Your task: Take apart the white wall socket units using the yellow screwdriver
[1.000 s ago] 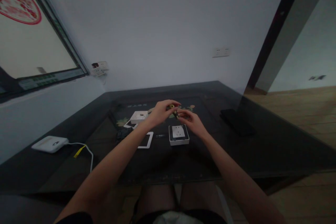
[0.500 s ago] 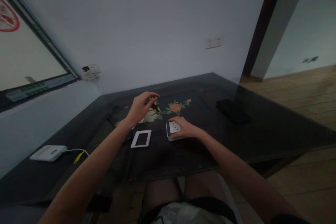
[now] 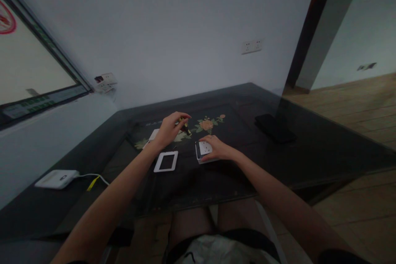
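My left hand [image 3: 169, 129] is raised a little above the dark table [image 3: 309, 156] and pinches a small black and yellow screwdriver [image 3: 185, 126] between thumb and fingers. My right hand [image 3: 216, 149] lies over the right side of a white wall socket module [image 3: 203, 149], with fingers on its top and edge. A white rectangular frame plate [image 3: 166, 161] lies flat just left of the socket. Another white socket part [image 3: 153, 134] shows behind my left wrist, mostly hidden.
A white box [image 3: 56, 178] with a white cable and yellow plug [image 3: 92, 183] sits at the table's left edge. A black flat object [image 3: 274, 128] lies at the far right. Flower decoration [image 3: 206, 124] marks the tabletop. Wall sockets [image 3: 251, 45] are behind.
My hands, together over the socket a second ago, have parted: the left lifted away with the screwdriver, the right dropped onto the socket. The view has swung slightly right and down.
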Demonstrator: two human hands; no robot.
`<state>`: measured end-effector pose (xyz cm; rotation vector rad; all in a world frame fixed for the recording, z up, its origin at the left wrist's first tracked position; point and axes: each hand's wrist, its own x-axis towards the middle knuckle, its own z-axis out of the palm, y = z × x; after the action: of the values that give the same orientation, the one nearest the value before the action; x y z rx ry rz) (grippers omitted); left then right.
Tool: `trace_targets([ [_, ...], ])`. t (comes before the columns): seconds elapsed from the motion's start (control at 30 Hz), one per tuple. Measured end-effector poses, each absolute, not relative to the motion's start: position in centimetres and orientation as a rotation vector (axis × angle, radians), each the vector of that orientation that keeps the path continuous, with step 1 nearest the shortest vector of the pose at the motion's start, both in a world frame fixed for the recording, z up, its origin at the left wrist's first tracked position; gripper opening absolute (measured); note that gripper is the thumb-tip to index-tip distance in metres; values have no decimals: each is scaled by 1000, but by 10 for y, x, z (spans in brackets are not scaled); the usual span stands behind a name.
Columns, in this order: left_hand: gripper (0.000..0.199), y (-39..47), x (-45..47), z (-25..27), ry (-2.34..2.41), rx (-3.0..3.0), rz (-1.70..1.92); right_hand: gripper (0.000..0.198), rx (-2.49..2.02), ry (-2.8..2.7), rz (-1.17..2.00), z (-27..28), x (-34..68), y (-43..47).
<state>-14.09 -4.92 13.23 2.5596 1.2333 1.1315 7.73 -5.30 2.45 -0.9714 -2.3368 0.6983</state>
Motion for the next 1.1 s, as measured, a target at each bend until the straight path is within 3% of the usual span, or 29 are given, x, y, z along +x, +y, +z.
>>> trace_targets([
  [0.5,21,-49,-138,135,1175,2582,1051,74,-972,-2386,641,26,77,-52],
  [0.83,45,-59,-139,186,873,2827,317,91,-906,-2458,733,22,87,-45],
  [1.1,29,-58,-124,193,995,2850,267,87,-936,-2442,764,26,92,-45],
])
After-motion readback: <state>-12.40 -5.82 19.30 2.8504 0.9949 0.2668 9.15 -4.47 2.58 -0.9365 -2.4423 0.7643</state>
